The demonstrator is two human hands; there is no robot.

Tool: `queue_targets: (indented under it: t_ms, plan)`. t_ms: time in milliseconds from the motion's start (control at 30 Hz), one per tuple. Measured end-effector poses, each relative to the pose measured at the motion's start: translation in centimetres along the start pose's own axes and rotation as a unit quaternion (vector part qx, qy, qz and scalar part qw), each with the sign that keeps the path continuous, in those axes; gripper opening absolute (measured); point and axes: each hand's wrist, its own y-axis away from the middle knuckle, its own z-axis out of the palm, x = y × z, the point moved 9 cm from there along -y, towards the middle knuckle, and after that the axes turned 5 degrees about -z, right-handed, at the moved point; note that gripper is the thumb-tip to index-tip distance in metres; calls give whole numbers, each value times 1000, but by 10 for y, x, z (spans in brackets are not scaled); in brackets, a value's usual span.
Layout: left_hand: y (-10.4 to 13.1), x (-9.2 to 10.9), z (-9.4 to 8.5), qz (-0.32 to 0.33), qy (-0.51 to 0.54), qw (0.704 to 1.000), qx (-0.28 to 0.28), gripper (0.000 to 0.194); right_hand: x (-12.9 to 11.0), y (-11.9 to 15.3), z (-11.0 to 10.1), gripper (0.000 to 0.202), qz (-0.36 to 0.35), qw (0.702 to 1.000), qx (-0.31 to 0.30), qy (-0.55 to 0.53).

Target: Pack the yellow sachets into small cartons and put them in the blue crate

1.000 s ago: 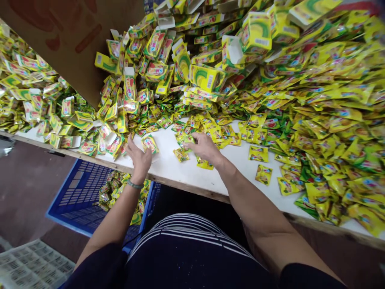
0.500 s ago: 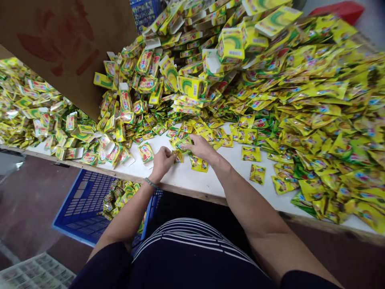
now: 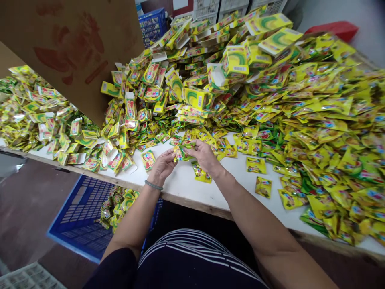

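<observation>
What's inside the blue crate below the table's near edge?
Yellow-green packets lie heaped in the blue crate; the left forearm hides part, and anything beneath them is covered.

Open white tabletop (image 3: pixel 207 194) runs along the near edge, hemmed in on three sides.
A hand could slide between the two hands and the wooden edge (image 3: pixel 195 205), then rightward beneath two loose packets (image 3: pixel 263 187), until the packet heap (image 3: pixel 333 128) spreads nearly to the edge. Between the left hand (image 3: pixel 164 165) and right hand (image 3: pixel 203 155), the pinched packets (image 3: pixel 179 153) close the gap. A flat box (image 3: pixel 148 159) lies just beside the left wrist, with scattered boxes (image 3: pixel 114 158) crowding farther left. Ahead, piled boxes (image 3: pixel 192 76) and the tall carton (image 3: pixel 78 56) block passage. Below, the blue crate (image 3: pixel 82 214) opens upward beside the left forearm.
</observation>
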Motion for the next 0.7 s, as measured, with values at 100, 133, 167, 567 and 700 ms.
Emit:
queue_targets:
  t_ms: [100, 133, 167, 567, 700]
  plan:
    - [6, 10, 10, 83, -68, 994, 3, 32, -10, 0, -8, 41, -36, 994, 41, 92]
    - [9, 13, 12, 112, -91, 989, 10, 35, -11, 0, -10, 41, -43, 991, 51, 113]
    - [11, 16, 13, 129, -106, 986, 20, 39, -11, 0, -11, 41, -45, 990, 58, 119]
    - [14, 41, 5, 122, -293, 948, 9, 36, -17, 2, -1, 17, -57, 962, -70, 258]
    - [12, 33, 8, 70, -296, 951, -54, 36, -11, 7, 13, 12, -49, 935, -136, 324]
